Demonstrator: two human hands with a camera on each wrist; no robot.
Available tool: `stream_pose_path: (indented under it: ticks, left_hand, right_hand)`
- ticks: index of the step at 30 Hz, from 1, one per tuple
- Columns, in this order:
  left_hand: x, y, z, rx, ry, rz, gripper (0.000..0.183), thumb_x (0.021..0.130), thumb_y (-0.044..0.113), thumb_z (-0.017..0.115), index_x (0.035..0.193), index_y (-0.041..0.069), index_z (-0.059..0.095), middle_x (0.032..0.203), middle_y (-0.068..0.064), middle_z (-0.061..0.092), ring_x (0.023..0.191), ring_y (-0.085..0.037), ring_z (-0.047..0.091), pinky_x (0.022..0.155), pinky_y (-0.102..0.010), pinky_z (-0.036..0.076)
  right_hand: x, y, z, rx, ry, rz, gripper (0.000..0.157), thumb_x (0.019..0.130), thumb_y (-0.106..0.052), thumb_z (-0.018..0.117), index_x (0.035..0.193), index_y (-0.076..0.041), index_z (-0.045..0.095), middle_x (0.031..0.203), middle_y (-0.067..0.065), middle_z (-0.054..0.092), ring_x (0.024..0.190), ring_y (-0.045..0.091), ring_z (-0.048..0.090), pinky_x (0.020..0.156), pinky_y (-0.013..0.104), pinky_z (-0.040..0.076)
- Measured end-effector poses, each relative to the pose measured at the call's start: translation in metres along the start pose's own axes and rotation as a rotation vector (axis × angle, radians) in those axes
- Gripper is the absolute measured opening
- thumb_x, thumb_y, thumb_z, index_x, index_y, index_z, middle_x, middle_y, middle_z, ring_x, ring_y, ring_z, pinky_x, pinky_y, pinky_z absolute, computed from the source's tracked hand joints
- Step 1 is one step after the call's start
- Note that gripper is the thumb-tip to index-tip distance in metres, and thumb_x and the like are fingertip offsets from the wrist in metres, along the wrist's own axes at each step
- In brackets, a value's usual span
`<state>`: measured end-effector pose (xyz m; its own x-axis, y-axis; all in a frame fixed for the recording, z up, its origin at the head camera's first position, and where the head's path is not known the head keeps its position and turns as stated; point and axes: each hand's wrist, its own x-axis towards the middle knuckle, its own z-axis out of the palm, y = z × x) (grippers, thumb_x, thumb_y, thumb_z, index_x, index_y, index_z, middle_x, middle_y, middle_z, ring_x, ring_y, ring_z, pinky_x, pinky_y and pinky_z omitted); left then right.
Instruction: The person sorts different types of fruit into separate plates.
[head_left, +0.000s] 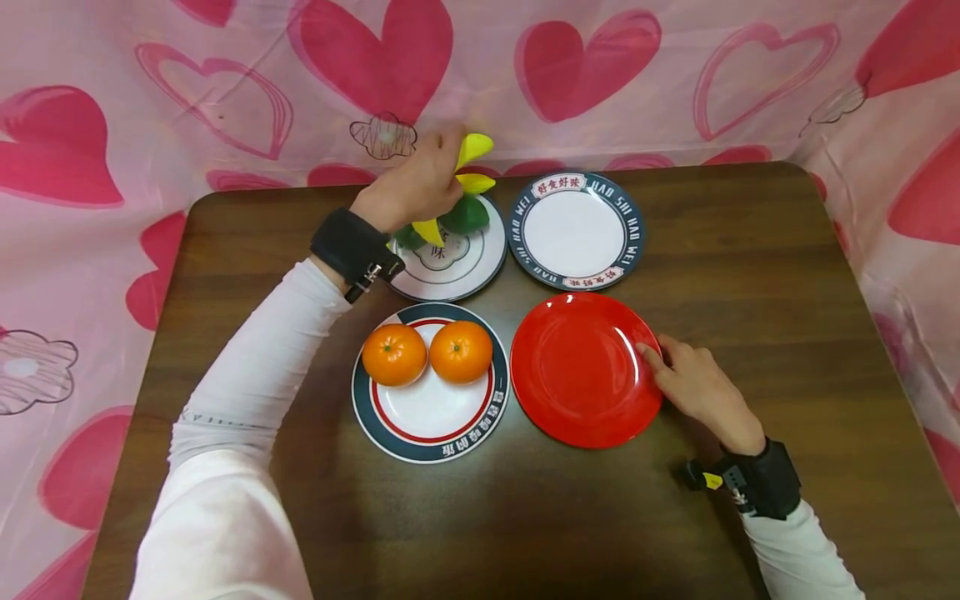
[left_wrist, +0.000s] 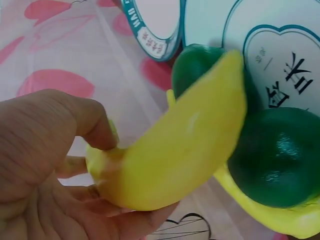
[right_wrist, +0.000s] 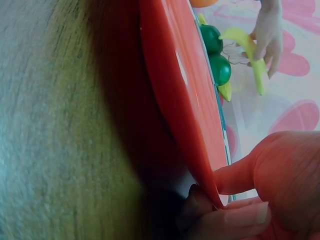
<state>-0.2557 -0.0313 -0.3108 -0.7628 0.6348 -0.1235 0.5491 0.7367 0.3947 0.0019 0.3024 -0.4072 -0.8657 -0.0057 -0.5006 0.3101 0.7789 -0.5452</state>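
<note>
My left hand [head_left: 420, 179] grips a yellow banana [left_wrist: 185, 145] above the back-left white plate [head_left: 486, 265]. On that plate lie two dark green rounded fruits [left_wrist: 280, 157], with another banana [left_wrist: 265, 212] partly hidden behind them in the left wrist view. With thumb and fingers, my right hand [head_left: 697, 387] pinches the right rim of a red plate [head_left: 577, 375], which has nothing on it. The thumb lies over the rim and the fingers under it in the right wrist view.
Front left, a blue-rimmed plate [head_left: 420, 425] carries two oranges [head_left: 461, 352]. Another blue-rimmed plate [head_left: 577, 233] with lettering stands behind the red one. All stand close together on a brown wooden table [head_left: 750, 275], backed by a pink heart-patterned cloth [head_left: 480, 75].
</note>
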Motion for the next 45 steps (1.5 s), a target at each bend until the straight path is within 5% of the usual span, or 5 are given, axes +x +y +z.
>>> stream_pose_path:
  ticks: [13, 19, 29, 33, 45]
  left_hand:
    - [-0.009, 0.032, 0.002, 0.141, 0.063, 0.311, 0.051, 0.097, 0.018, 0.048, 0.14, 0.0, 0.027, 0.108, -0.023, 0.049, 0.091, -0.034, 0.058, 0.085, -0.038, 0.054]
    - [-0.006, 0.064, 0.009, 0.109, -0.046, 0.354, 0.062, 0.096, 0.025, 0.055, 0.147, 0.006, 0.025, 0.126, -0.016, 0.046, 0.114, -0.026, 0.047, 0.098, -0.03, 0.045]
    - [0.001, 0.115, 0.033, 0.064, -0.267, 0.377, 0.069, 0.098, 0.033, 0.051, 0.154, 0.011, 0.017, 0.142, -0.014, 0.044, 0.122, -0.02, 0.051, 0.094, -0.024, 0.046]
    - [0.002, 0.124, 0.049, 0.021, -0.328, 0.406, 0.065, 0.096, 0.03, 0.054, 0.15, 0.011, 0.021, 0.129, -0.009, 0.047, 0.107, -0.014, 0.054, 0.084, -0.018, 0.047]
    - [0.008, 0.125, 0.101, -0.026, -0.563, 0.396, 0.059, 0.093, 0.03, 0.06, 0.141, 0.015, 0.03, 0.129, -0.005, 0.047, 0.111, -0.013, 0.05, 0.083, -0.019, 0.047]
  right_hand:
    - [0.005, -0.007, 0.0, 0.0, -0.017, 0.011, 0.064, 0.097, -0.055, 0.041, 0.129, 0.0, 0.047, 0.075, 0.004, 0.059, 0.065, 0.021, 0.054, 0.061, 0.033, 0.048]
    - [0.008, -0.007, 0.0, -0.011, -0.007, 0.017, 0.064, 0.097, -0.056, 0.04, 0.127, 0.0, 0.049, 0.075, 0.004, 0.059, 0.066, 0.021, 0.054, 0.059, 0.034, 0.046]
    - [0.008, -0.009, 0.002, -0.003, -0.011, 0.007, 0.062, 0.096, -0.057, 0.04, 0.123, -0.002, 0.049, 0.074, 0.004, 0.059, 0.065, 0.021, 0.053, 0.059, 0.034, 0.046]
    - [0.007, -0.01, 0.003, 0.002, -0.008, -0.005, 0.06, 0.096, -0.057, 0.041, 0.12, -0.003, 0.049, 0.075, 0.004, 0.059, 0.065, 0.022, 0.053, 0.06, 0.034, 0.047]
    - [0.002, -0.014, 0.007, 0.024, -0.007, 0.001, 0.062, 0.096, -0.058, 0.04, 0.123, -0.003, 0.048, 0.08, 0.005, 0.06, 0.068, 0.022, 0.055, 0.062, 0.033, 0.049]
